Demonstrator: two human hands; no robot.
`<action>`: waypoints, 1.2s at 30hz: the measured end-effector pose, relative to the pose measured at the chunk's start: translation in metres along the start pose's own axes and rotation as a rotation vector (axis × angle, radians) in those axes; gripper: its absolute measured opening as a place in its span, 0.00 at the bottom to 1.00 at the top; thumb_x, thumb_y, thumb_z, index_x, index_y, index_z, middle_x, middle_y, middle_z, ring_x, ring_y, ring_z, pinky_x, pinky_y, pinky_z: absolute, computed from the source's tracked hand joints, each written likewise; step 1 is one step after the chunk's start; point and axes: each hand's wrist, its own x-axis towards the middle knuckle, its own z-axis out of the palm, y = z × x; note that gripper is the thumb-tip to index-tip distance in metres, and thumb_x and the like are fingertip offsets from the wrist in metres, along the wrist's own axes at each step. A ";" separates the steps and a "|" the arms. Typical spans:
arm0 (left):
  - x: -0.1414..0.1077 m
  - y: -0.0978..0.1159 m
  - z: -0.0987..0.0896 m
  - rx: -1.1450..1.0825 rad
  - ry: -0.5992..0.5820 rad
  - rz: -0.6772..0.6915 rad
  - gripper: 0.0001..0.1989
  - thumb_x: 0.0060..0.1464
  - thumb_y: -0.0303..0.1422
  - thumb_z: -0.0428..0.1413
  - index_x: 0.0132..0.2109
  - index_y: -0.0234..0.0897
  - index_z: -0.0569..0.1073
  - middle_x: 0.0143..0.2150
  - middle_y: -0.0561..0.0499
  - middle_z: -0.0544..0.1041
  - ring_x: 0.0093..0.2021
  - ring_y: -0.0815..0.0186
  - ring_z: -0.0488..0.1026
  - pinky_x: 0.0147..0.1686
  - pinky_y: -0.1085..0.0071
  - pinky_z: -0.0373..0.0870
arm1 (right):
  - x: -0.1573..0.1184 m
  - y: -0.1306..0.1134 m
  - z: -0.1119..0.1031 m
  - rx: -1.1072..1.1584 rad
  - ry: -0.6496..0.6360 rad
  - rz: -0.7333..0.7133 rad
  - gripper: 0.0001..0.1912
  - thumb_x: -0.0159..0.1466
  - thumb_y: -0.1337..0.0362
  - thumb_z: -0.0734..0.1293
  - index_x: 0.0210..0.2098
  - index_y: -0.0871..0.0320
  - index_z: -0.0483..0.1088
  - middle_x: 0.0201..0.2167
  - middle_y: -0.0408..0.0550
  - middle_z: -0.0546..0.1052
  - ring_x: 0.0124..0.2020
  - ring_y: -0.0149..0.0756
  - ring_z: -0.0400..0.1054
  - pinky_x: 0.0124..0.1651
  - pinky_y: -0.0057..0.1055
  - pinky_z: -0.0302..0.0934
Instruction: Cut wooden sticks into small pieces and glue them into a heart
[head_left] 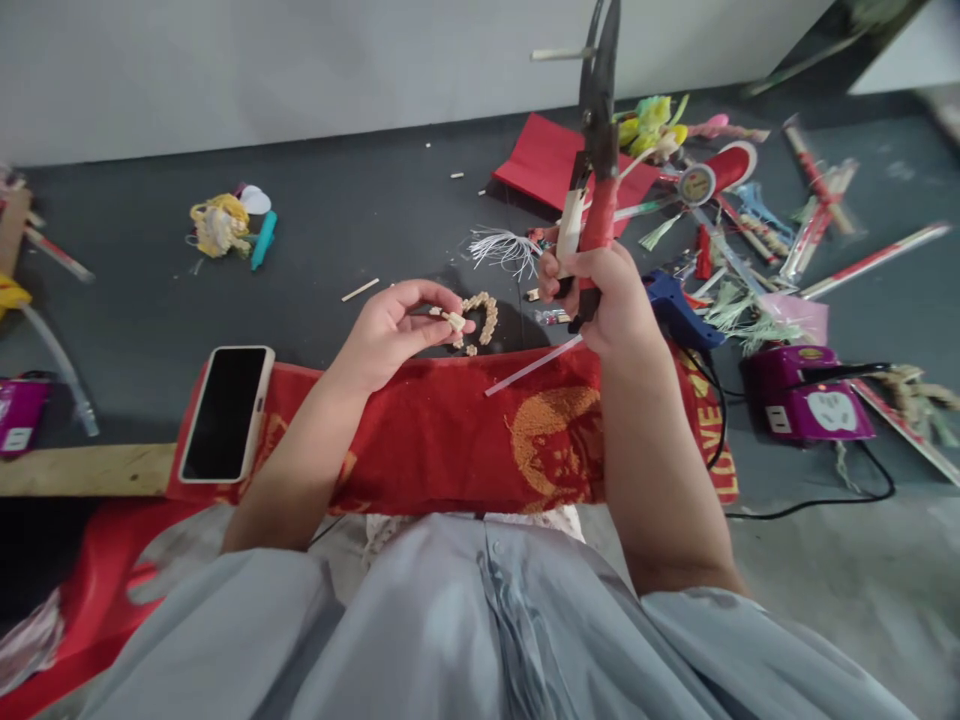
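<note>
My left hand [409, 325] pinches a small cream-coloured piece [455, 321] between thumb and fingertips, above the table's front part. Just beyond those fingertips lies a curved string of small tan pieces [489, 318], partly hidden by the hand. My right hand [600, 290] is raised and wrapped around the handles of dark-bladed shears [600, 120], which point upward. One handle looks red, the other pale. A thin pale stick [561, 55] juts left from the blades. Below the right hand, a translucent glue stick [534, 366] slants over the red towel [435, 430].
A phone [227, 415] lies on the towel's left end. Rightward are a blue glue gun [682, 310], a purple box [808, 395] with a cable, a red thread spool [727, 170], tassels and wrapped sticks. White strands [504, 248] and red paper [536, 160] lie beyond my hands.
</note>
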 end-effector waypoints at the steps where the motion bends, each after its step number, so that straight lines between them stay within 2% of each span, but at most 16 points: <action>1: 0.000 -0.001 0.001 -0.075 0.012 -0.030 0.17 0.43 0.35 0.72 0.40 0.35 0.78 0.37 0.53 0.80 0.39 0.66 0.83 0.42 0.74 0.81 | 0.001 0.001 -0.002 0.004 -0.011 -0.007 0.15 0.47 0.61 0.70 0.35 0.54 0.69 0.26 0.40 0.65 0.25 0.28 0.56 0.29 0.32 0.50; 4: 0.001 -0.003 0.003 -0.228 0.033 -0.111 0.17 0.42 0.33 0.72 0.41 0.37 0.80 0.36 0.54 0.80 0.38 0.69 0.83 0.41 0.78 0.80 | 0.000 -0.001 -0.004 -0.005 -0.034 -0.018 0.13 0.49 0.61 0.70 0.35 0.54 0.69 0.26 0.40 0.63 0.25 0.29 0.57 0.29 0.33 0.50; 7: 0.003 -0.007 0.002 -0.283 0.027 -0.180 0.14 0.44 0.32 0.72 0.40 0.37 0.82 0.32 0.55 0.81 0.34 0.72 0.82 0.38 0.83 0.79 | -0.002 -0.005 -0.001 -0.009 -0.019 0.007 0.14 0.47 0.60 0.71 0.33 0.53 0.68 0.25 0.39 0.62 0.24 0.29 0.56 0.29 0.33 0.49; 11: 0.005 -0.012 0.001 -0.301 0.004 -0.217 0.17 0.41 0.38 0.73 0.38 0.37 0.83 0.23 0.56 0.78 0.27 0.75 0.79 0.27 0.87 0.75 | -0.004 -0.010 -0.001 -0.024 0.007 0.043 0.14 0.46 0.61 0.71 0.32 0.54 0.68 0.25 0.39 0.62 0.25 0.28 0.55 0.30 0.33 0.49; 14: 0.004 -0.016 0.003 -0.286 0.048 -0.190 0.19 0.37 0.42 0.74 0.36 0.37 0.83 0.23 0.55 0.79 0.24 0.77 0.77 0.23 0.89 0.72 | -0.002 -0.013 -0.012 -0.090 -0.004 0.044 0.12 0.49 0.61 0.70 0.33 0.54 0.70 0.25 0.40 0.63 0.25 0.28 0.56 0.29 0.33 0.51; 16: 0.001 -0.017 0.005 -0.248 0.085 -0.173 0.19 0.37 0.43 0.74 0.35 0.36 0.82 0.23 0.55 0.79 0.23 0.77 0.77 0.21 0.89 0.71 | -0.001 -0.016 -0.022 -0.136 0.000 0.083 0.10 0.51 0.61 0.71 0.32 0.53 0.70 0.25 0.42 0.64 0.26 0.30 0.56 0.28 0.32 0.54; 18: -0.001 -0.018 0.008 -0.206 0.108 -0.154 0.20 0.37 0.45 0.73 0.34 0.35 0.82 0.22 0.54 0.79 0.22 0.76 0.77 0.21 0.87 0.72 | 0.000 -0.020 -0.032 -0.156 0.020 0.189 0.08 0.53 0.61 0.71 0.31 0.53 0.70 0.25 0.43 0.65 0.25 0.30 0.57 0.27 0.32 0.55; 21: -0.006 -0.017 0.012 -0.164 0.120 -0.131 0.21 0.41 0.47 0.72 0.33 0.34 0.80 0.27 0.51 0.81 0.26 0.72 0.79 0.25 0.82 0.77 | 0.000 -0.025 -0.041 -0.151 0.056 0.302 0.07 0.53 0.62 0.70 0.30 0.55 0.69 0.25 0.43 0.65 0.24 0.29 0.57 0.25 0.30 0.54; 24: -0.009 -0.015 0.014 -0.098 0.126 -0.148 0.20 0.43 0.45 0.71 0.35 0.33 0.80 0.32 0.48 0.83 0.29 0.69 0.81 0.28 0.78 0.79 | 0.000 -0.026 -0.040 -0.143 0.094 0.309 0.06 0.52 0.62 0.67 0.30 0.56 0.69 0.25 0.43 0.65 0.24 0.28 0.57 0.25 0.29 0.53; 27: -0.009 -0.015 0.012 -0.044 0.151 -0.118 0.18 0.43 0.41 0.71 0.37 0.33 0.80 0.31 0.49 0.83 0.27 0.70 0.80 0.27 0.77 0.78 | 0.000 -0.024 -0.036 -0.147 0.078 0.297 0.05 0.53 0.63 0.68 0.29 0.55 0.68 0.24 0.43 0.64 0.24 0.29 0.57 0.25 0.30 0.54; 29: -0.008 -0.015 0.010 -0.030 0.173 -0.060 0.16 0.44 0.41 0.71 0.36 0.34 0.80 0.28 0.51 0.81 0.24 0.73 0.77 0.24 0.79 0.75 | -0.001 -0.023 -0.033 -0.153 0.053 0.279 0.06 0.53 0.63 0.69 0.27 0.54 0.66 0.24 0.43 0.65 0.24 0.30 0.57 0.25 0.30 0.54; 32: -0.005 -0.016 0.006 0.001 0.208 0.015 0.17 0.45 0.45 0.70 0.34 0.36 0.81 0.22 0.54 0.75 0.19 0.76 0.69 0.16 0.81 0.65 | -0.001 -0.022 -0.028 -0.184 0.022 0.262 0.08 0.50 0.63 0.70 0.25 0.54 0.65 0.24 0.43 0.65 0.23 0.29 0.57 0.25 0.30 0.54; 36: -0.002 -0.017 0.002 0.070 0.306 0.039 0.20 0.41 0.49 0.70 0.33 0.37 0.81 0.21 0.55 0.73 0.17 0.77 0.63 0.13 0.80 0.55 | -0.002 -0.021 -0.021 -0.253 -0.057 0.290 0.07 0.47 0.63 0.69 0.24 0.54 0.66 0.22 0.42 0.64 0.23 0.29 0.57 0.24 0.30 0.51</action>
